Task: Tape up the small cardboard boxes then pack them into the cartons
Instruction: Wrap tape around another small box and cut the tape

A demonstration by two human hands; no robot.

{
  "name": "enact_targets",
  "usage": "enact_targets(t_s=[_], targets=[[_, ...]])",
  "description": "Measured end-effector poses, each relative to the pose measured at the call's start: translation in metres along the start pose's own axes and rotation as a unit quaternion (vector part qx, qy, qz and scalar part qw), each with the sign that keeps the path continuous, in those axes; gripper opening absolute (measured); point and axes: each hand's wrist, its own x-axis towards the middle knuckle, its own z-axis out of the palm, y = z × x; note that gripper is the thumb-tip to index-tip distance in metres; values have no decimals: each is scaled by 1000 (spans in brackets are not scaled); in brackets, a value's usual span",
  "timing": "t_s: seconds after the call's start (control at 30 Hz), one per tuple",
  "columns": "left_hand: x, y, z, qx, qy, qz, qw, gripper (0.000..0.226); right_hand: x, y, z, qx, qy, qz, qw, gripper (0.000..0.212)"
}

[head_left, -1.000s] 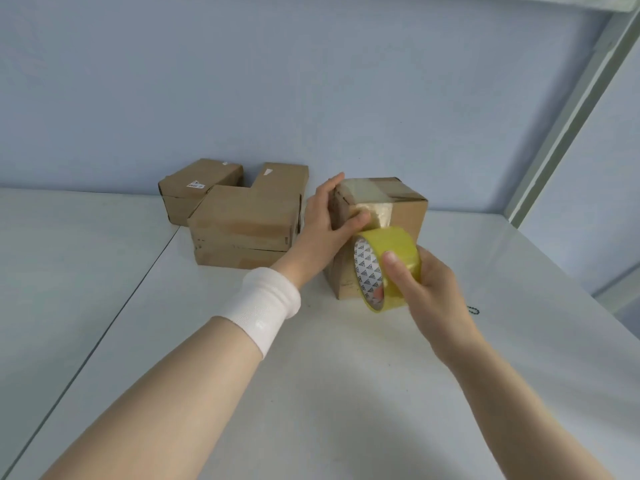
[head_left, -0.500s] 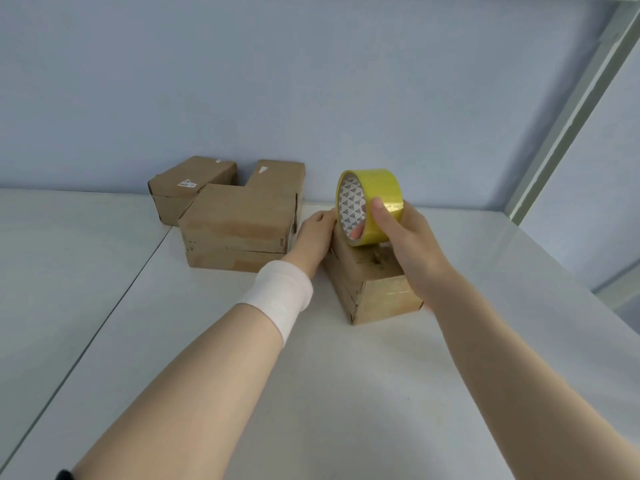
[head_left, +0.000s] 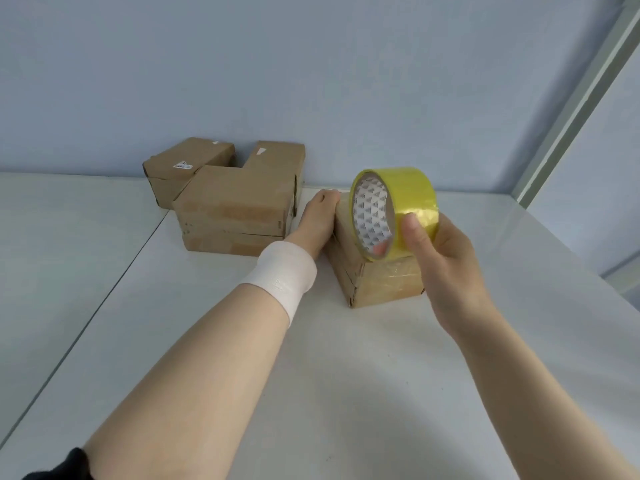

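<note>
A small cardboard box stands on the white table at the middle, glossy tape across its near face. My left hand, a white band on its wrist, holds the box's far left top edge; its fingertips are hidden behind the box. My right hand grips a yellow tape roll upright above the box's top, thumb on the outer band and fingers through the core. Three more small cardboard boxes lie at the back left: a front box, a rear left box and a rear right box.
A blue-grey wall runs behind the boxes. A pale metal upright slants at the right. A seam divides the table on the left. No carton is in view.
The box went from tipped up to lying flat. My right hand lifted the tape roll from the box's front face to above its top. My left hand slid to the box's far left edge.
</note>
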Motion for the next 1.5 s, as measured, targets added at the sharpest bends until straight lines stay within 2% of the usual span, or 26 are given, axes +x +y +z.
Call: enact_targets(t_s=[0.03, 0.1, 0.17, 0.23, 0.3, 0.37, 0.4, 0.47, 0.5, 0.57, 0.6, 0.67, 0.9, 1.13, 1.2, 1.23, 1.3, 1.33, 1.37, 1.43, 1.5], targets=[[-1, 0, 0, 0, 0, 5, 1000, 26, -5, 0, 0, 17, 28, -3, 999, 32], [-2, 0, -1, -5, 9, 21, 1000, 23, -20, 1, -4, -17, 63, -15, 998, 40], [-3, 0, -1, -5, 10, 37, 999, 24, -41, 10, -11, -75, 65, 3, 995, 43], [-4, -2, -1, -1, 7, 46, 999, 26, -58, 19, -14, -76, 48, 51, 995, 51], [-4, 0, -1, 17, -1, 43, 999, 26, -62, 26, -11, -60, 45, 94, 993, 46], [-4, 5, -3, 73, 14, 53, 996, 30, -57, 29, -6, -67, 44, 101, 992, 31], [-7, 10, -5, 115, 46, 75, 990, 35, -55, 31, -3, -62, 42, 99, 992, 25], [-22, 18, -6, 189, 85, 176, 962, 51, -53, 35, 2, -43, 38, 103, 993, 18], [-30, 19, -5, 229, 54, 229, 945, 60, -52, 37, 4, -36, 36, 106, 993, 16], [-41, 17, 0, 333, -69, 261, 903, 71, -46, 39, 10, -36, 24, 112, 993, 19], [-41, 15, -1, 374, -118, 254, 884, 71, -42, 40, 13, -36, 16, 120, 992, 22], [-32, 17, -6, 395, -154, 237, 874, 66, -32, 39, 19, -35, 11, 137, 990, 28], [-12, 15, -5, 367, -158, 239, 885, 62, -24, 37, 25, -70, 78, 179, 978, 33], [-15, 18, -6, 336, -182, 226, 896, 62, -15, 23, 30, -81, 49, 220, 971, 36], [-28, 17, -6, 251, -119, 230, 933, 62, -15, 20, 29, -61, 51, 225, 971, 36], [-38, 15, -7, 204, -42, 235, 949, 56, -15, 19, 27, -58, 53, 225, 971, 35], [-59, 9, -13, 168, 121, 233, 950, 29, -14, 17, 24, -56, 50, 223, 972, 35], [-67, 7, -16, 195, 154, 206, 947, 24, -13, 18, 23, -56, 41, 220, 973, 36], [-72, 6, -19, 233, 132, 157, 951, 27, -12, 20, 22, -55, 29, 222, 973, 37], [-80, 10, -19, 274, 13, 38, 961, 37, -10, 23, 20, -52, 7, 230, 972, 39], [-86, 17, -14, 211, -43, -43, 976, 44, -7, 25, 13, -65, -16, 249, 966, 42]])
